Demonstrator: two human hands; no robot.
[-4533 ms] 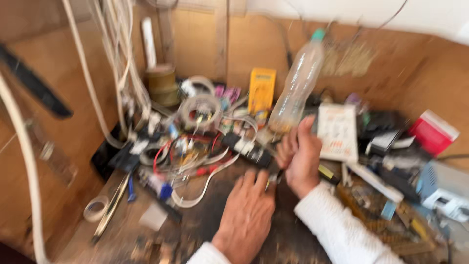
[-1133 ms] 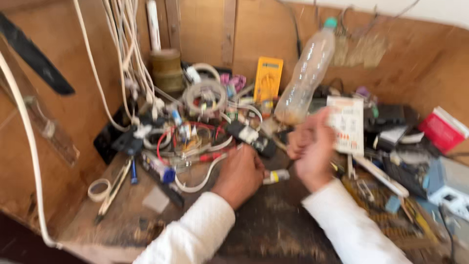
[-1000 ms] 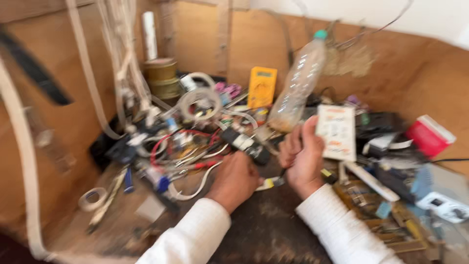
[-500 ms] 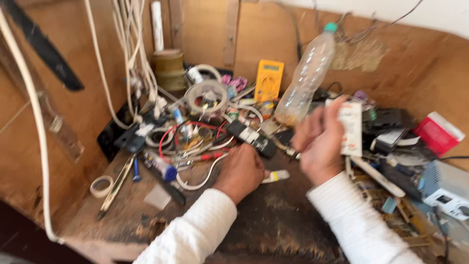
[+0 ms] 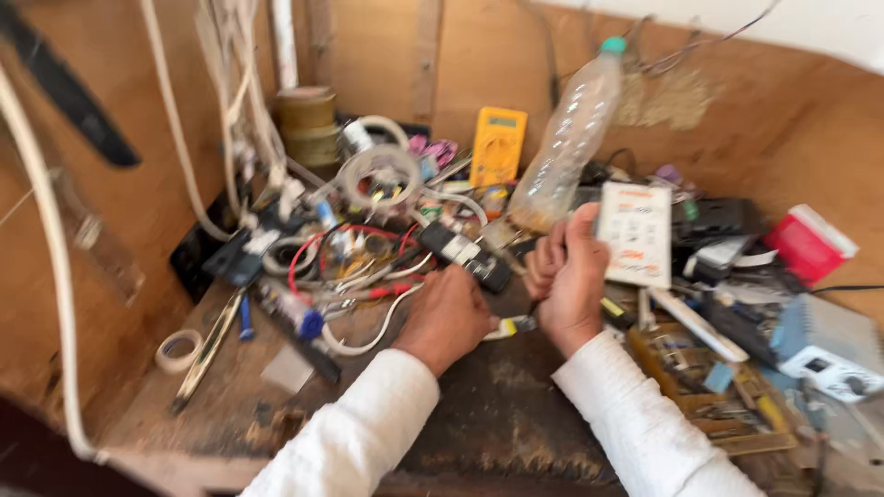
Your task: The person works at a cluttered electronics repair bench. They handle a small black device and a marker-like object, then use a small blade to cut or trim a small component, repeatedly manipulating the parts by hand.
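White long sleeves on both forearms, reaching up from the near edge of the worn, dark-stained wooden workbench (image 5: 516, 433). Left hand (image 5: 448, 317) palm down near the bench's middle, fingers curled under and closed; tips hidden, so cannot tell what they pinch, though pressed at the small yellow-and-grey handled tool (image 5: 509, 326) lying between the hands. Right hand (image 5: 571, 281) raised upright just beside it, knuckles outward, fingers folded into a tight fist around something thin and dark; too blurred to name. Just behind that fist, a white printed card packet (image 5: 635, 235), leaning upright. Beyond the left hand, a black rectangular switch block (image 5: 465, 256) at the edge of a tangle of red and white wires (image 5: 354, 267). Further toward the back wall, a yellow handheld multimeter (image 5: 498, 147) and a clear plastic bottle with green cap (image 5: 566, 152), tilted. Roll of pale tape (image 5: 178, 351) near the left edge; red plastic box (image 5: 810, 243) near the right edge.
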